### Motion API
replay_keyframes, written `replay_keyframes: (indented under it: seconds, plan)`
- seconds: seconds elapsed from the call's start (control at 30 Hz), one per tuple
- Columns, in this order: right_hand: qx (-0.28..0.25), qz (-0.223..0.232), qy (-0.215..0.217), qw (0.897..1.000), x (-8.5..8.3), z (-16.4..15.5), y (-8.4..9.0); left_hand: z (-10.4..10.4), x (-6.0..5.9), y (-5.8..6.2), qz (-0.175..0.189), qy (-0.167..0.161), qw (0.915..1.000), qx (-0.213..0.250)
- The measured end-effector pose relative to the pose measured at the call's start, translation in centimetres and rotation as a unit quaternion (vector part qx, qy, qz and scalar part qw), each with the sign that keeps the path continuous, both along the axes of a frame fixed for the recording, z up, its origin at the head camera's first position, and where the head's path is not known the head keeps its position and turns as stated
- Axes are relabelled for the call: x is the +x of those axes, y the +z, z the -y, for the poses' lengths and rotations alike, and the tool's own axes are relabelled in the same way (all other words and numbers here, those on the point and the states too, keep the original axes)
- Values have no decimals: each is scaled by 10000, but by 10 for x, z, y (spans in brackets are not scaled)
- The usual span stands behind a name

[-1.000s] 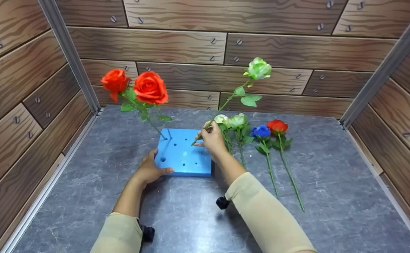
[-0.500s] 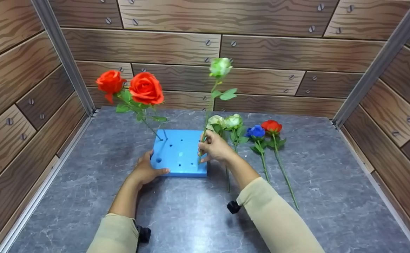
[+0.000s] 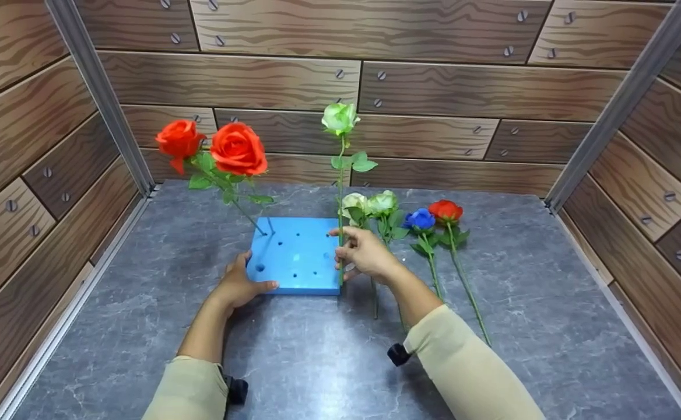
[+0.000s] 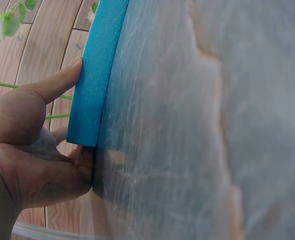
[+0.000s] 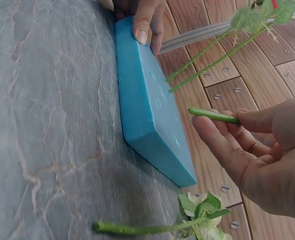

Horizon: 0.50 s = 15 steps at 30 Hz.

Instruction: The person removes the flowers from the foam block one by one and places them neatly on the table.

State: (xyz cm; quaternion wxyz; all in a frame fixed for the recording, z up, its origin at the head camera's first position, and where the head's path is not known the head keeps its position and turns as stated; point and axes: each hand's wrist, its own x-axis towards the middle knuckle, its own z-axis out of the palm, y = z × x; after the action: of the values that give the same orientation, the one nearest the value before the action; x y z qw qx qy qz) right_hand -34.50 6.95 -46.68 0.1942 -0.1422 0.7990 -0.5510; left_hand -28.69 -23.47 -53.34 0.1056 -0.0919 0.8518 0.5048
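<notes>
A blue foam block (image 3: 294,255) with several small holes lies flat on the table. My left hand (image 3: 240,284) grips its front left corner, the thumb (image 4: 62,82) on the top face and the other fingers by the side. Above the block's right edge my right hand (image 3: 369,255) pinches the stem of a pale green rose (image 3: 339,119), which stands nearly upright. In the right wrist view the stem's cut end (image 5: 200,112) points at the holed face, apart from it. Two red roses (image 3: 238,149) stand in the block's back left, leaning left.
To the right of the block lie two whitish-green roses (image 3: 382,202), a blue rose (image 3: 420,219) and a red rose (image 3: 445,211), blooms toward the back. Wood-patterned panels (image 3: 282,81) wall the grey marbled table (image 3: 294,361) at the back and sides.
My right hand has moved from the block's middle toward its right edge and nearer me. The pale green rose has swung from a rightward lean to upright. My left hand keeps its hold.
</notes>
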Motion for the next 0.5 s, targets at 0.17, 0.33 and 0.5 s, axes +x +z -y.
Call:
replay_keyframes:
  seconds: [0.17,0.33,0.5]
  plan:
    - [-104,67,-152,9998,3,-10,1,0,-1,0,-40,1,10000,-19]
    - [-390,172,-196,9989,7,-23,2,-1,1,2,-64,27,9999,-83]
    - [-461,141,13,9988,11,-37,4,-2,2,3,-36,21,9999,-125]
